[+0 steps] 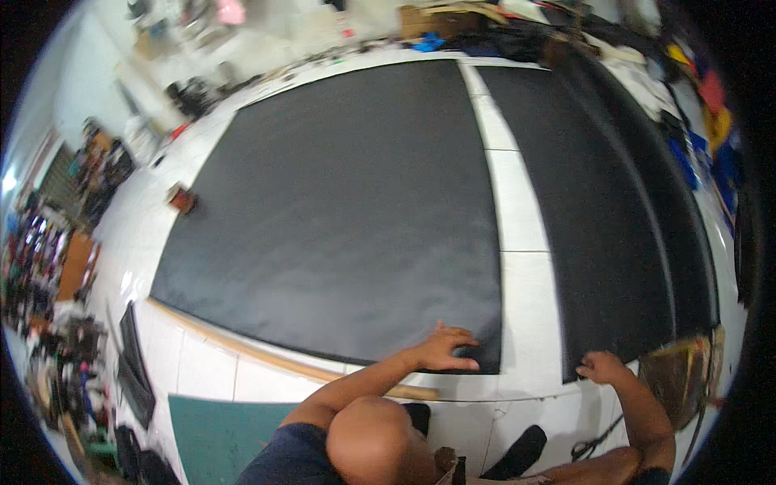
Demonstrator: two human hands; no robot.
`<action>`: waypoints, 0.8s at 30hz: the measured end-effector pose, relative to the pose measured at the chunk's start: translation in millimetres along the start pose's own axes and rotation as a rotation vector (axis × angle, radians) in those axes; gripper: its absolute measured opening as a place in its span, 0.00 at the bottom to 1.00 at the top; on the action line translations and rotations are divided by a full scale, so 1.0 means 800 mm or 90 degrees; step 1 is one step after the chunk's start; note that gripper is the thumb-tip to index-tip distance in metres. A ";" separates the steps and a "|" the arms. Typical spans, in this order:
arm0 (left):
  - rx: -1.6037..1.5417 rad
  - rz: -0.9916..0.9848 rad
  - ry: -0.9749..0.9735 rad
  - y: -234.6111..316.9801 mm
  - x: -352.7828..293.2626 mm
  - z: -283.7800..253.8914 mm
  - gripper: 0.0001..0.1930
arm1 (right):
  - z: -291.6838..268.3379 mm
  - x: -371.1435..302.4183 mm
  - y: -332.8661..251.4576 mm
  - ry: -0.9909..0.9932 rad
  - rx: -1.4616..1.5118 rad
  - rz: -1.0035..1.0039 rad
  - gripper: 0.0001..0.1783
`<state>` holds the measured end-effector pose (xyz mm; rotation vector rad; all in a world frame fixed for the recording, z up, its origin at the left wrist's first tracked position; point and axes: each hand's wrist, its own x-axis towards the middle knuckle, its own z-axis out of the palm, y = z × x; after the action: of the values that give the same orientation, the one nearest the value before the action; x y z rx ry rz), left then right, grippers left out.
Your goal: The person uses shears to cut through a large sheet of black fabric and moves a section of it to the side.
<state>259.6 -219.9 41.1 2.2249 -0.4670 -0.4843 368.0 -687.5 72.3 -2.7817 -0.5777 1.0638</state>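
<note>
A wide black sheet [339, 202] of smooth, leather-like material lies flat on the white floor. My left hand [444, 349] is at its near right corner, thumb and fingers spread apart. To the right is a second black sheet [550, 186], with a long fold or raised ridge running along it. My right hand [605, 369] has its fingers curled at that sheet's near left corner, pinching the edge. A strip of white tiles separates the two sheets.
A brown can [182, 199] stands at the left edge of the wide sheet. A long tan stick [323, 373] lies along its near edge, by a green mat [218, 428]. Scissors [594, 444] lie near my right forearm. Clutter [73, 339] lines the left side.
</note>
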 end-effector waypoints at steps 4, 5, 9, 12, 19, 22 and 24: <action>0.208 0.040 0.037 0.000 -0.040 0.018 0.38 | -0.022 0.002 -0.041 -0.047 0.021 0.048 0.26; 0.246 0.055 0.065 -0.002 -0.048 0.022 0.40 | -0.026 0.004 -0.047 -0.055 0.035 0.060 0.25; 0.366 -0.025 0.053 -0.016 -0.070 0.043 0.40 | -0.024 0.020 -0.039 -0.026 0.005 0.031 0.24; 0.410 -0.034 0.055 -0.033 -0.070 0.056 0.39 | -0.025 0.032 -0.043 0.005 0.029 -0.039 0.23; 0.396 -0.047 0.047 -0.038 -0.069 0.061 0.35 | -0.029 0.028 -0.061 -0.025 -0.005 0.024 0.22; 0.394 -0.029 0.071 -0.041 -0.068 0.064 0.35 | -0.022 0.029 -0.049 -0.044 0.007 0.038 0.23; 0.397 -0.015 0.099 -0.044 -0.065 0.067 0.36 | -0.019 0.030 -0.046 -0.033 0.002 0.023 0.24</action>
<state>194.8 -207.3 -8.7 2.8404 -0.5644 -0.1817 383.0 -644.0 77.1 -2.7792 -0.5337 1.1464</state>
